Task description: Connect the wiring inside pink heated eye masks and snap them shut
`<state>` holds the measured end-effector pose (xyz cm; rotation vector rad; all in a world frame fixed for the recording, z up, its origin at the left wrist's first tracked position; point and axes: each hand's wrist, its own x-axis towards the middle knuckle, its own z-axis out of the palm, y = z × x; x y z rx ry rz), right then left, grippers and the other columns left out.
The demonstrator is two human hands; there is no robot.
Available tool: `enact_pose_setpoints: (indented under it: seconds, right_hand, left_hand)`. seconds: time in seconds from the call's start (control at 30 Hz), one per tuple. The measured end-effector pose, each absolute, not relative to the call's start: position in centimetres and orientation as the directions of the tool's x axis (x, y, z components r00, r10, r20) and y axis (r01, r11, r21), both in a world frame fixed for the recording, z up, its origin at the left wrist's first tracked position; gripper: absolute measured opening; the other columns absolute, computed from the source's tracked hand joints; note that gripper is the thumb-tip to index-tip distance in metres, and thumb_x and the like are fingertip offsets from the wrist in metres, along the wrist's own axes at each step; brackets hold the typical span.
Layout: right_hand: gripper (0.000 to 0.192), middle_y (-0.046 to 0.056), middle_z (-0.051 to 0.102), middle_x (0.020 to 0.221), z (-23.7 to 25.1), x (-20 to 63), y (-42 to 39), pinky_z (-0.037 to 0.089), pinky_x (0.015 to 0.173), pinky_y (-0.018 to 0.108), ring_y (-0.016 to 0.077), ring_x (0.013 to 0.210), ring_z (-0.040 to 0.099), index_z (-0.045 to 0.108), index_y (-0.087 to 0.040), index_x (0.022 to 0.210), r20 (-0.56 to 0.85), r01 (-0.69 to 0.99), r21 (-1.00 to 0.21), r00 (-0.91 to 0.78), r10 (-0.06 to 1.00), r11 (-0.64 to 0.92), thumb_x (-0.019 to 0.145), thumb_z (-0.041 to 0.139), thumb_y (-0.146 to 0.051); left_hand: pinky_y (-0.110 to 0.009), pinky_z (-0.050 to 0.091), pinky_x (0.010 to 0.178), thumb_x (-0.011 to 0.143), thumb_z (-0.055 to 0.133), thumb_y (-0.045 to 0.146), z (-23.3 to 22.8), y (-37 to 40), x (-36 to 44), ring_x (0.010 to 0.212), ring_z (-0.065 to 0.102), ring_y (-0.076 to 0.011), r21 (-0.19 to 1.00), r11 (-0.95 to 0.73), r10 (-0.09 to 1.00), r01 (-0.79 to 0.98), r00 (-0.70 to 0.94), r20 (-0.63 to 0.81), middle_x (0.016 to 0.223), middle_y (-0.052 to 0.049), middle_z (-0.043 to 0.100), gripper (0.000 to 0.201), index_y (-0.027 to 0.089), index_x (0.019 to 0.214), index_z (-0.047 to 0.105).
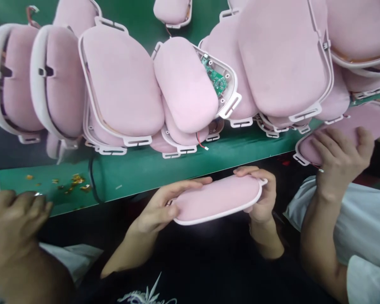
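Hands: both grasp one pink padded unit (217, 198), held level just off the near edge of the table (177, 162), over a dark lap.
Left hand (160, 207): at the unit's left end, forearm rising from lower left, fingers laid flat along the upper rim, thumb pressed on the padded face.
Right hand (261, 194): clamped on the unit's right end, fingers curled over the top edge beside a white strap lug, wrist bent downward.
Held unit: pink cushion seated in a white plastic rim, long axis running left to right.
Table: green surface, crowded with a heap of like pink units (123, 84), overlapping and propped on edge, well beyond the held unit.
Open unit (217, 80): in the heap above the held unit, cushion lifted aside, green circuit board exposed.
Wire (201, 142): red lead trailing from the heap toward the table edge.
Debris (76, 181): gold-coloured scraps on the table, left of the held unit.
Other persons: one hand (338, 156) to the right grips another pink unit (351, 126) at the table edge; another hand (14, 219) rests closed to the far left.
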<state>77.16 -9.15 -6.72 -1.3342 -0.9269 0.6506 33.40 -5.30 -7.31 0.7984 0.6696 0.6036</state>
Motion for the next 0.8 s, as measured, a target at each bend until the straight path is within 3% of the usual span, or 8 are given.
enact_pose_setpoints:
  seconds: [0.1,0.2,0.3,0.4,0.47,0.57,0.7,0.8]
  right_hand:
    - [0.041,0.006,0.078,0.130,-7.1,68.7,-10.1,0.067,0.099,0.043,0.0257,0.123,0.077,0.068,-0.038,0.126,0.208,0.051,-0.977,0.409,0.888,0.205,0.097,0.078,-0.065]
    - [0.063,0.006,0.079,0.107,-8.4,60.0,-10.3,0.068,0.087,0.041,0.0251,0.098,0.079,0.065,-0.033,0.125,0.245,-0.017,-0.964,0.319,0.916,0.264,0.083,0.085,-0.076]
    - [0.066,0.005,0.079,0.104,-8.7,56.2,-9.3,0.067,0.081,0.037,0.0231,0.092,0.079,0.064,-0.033,0.129,0.348,-0.078,-0.925,0.221,0.911,0.372,0.081,0.086,-0.073]
    - [0.072,0.007,0.081,0.115,-7.5,56.0,-7.4,0.069,0.089,0.040,0.0263,0.103,0.081,0.066,-0.036,0.140,0.535,-0.102,-0.843,-0.053,0.843,0.529,0.078,0.097,-0.054]
    - [0.082,0.012,0.078,0.132,-6.5,56.1,-6.2,0.069,0.097,0.043,0.0291,0.119,0.078,0.057,-0.037,0.156,0.610,-0.069,-0.792,-0.124,0.783,0.606,0.084,0.094,-0.050]
    - [0.075,0.015,0.070,0.145,-6.3,55.8,-5.4,0.068,0.100,0.045,0.0287,0.132,0.072,0.049,-0.036,0.164,0.648,-0.008,-0.758,0.103,0.755,0.652,0.098,0.081,-0.051]
    - [0.038,0.009,0.078,0.107,-8.4,56.3,-5.8,0.070,0.084,0.039,0.0221,0.099,0.078,0.068,-0.027,0.144,0.625,0.075,-0.774,0.255,0.738,0.629,0.108,0.069,-0.038]
    - [0.033,0.006,0.077,0.089,-9.7,57.7,-5.8,0.066,0.060,0.037,0.0225,0.072,0.074,0.070,-0.030,0.140,0.673,0.147,-0.739,0.150,0.724,0.657,0.108,0.064,-0.035]
  left_hand:
    - [-0.057,0.044,0.128,0.081,0.090,0.067,-7.0,-5.3,32.1,0.152,0.058,-0.0455,0.921,0.355,0.705,-0.159,0.692,-0.152,0.164,-0.016,0.062,0.073,0.029,0.143,0.076]
    - [-0.062,0.034,0.134,0.077,0.093,0.069,-6.1,-4.4,30.1,0.161,0.046,-0.0474,0.989,0.148,0.598,0.013,0.796,-0.099,0.175,-0.015,0.049,0.096,0.035,0.160,0.060]
    - [-0.058,0.025,0.139,0.073,0.094,0.073,-4.7,-3.2,27.9,0.167,0.034,-0.0454,0.980,-0.021,0.410,0.197,0.896,-0.171,0.184,-0.011,0.030,0.124,0.035,0.174,0.034]
    - [-0.053,0.031,0.137,0.065,0.096,0.077,-3.3,-2.6,26.8,0.164,0.041,-0.0455,0.919,-0.121,0.303,0.375,0.896,-0.325,0.184,-0.012,0.028,0.143,0.030,0.177,0.021]
    - [-0.053,0.041,0.133,0.060,0.096,0.077,-2.1,-2.3,26.5,0.157,0.053,-0.0457,0.853,-0.225,0.427,0.471,0.834,-0.348,0.180,-0.012,0.039,0.144,0.030,0.177,0.027]
    - [-0.055,0.049,0.128,0.051,0.097,0.075,1.3,-1.0,25.6,0.150,0.059,-0.0474,0.722,-0.405,0.753,0.561,0.652,-0.084,0.174,-0.008,0.052,0.144,0.036,0.174,0.035]
    - [-0.062,0.039,0.132,0.081,0.076,0.072,8.9,6.0,26.1,0.162,0.042,-0.0487,0.610,-0.393,0.920,0.689,0.303,0.250,0.181,-0.011,0.037,0.123,0.034,0.179,0.012]
    - [-0.061,0.054,0.110,0.094,0.054,0.067,13.1,16.0,30.2,0.132,0.068,-0.0490,0.292,-0.130,0.987,0.948,0.097,0.126,0.151,-0.024,0.068,0.097,0.008,0.169,0.036]
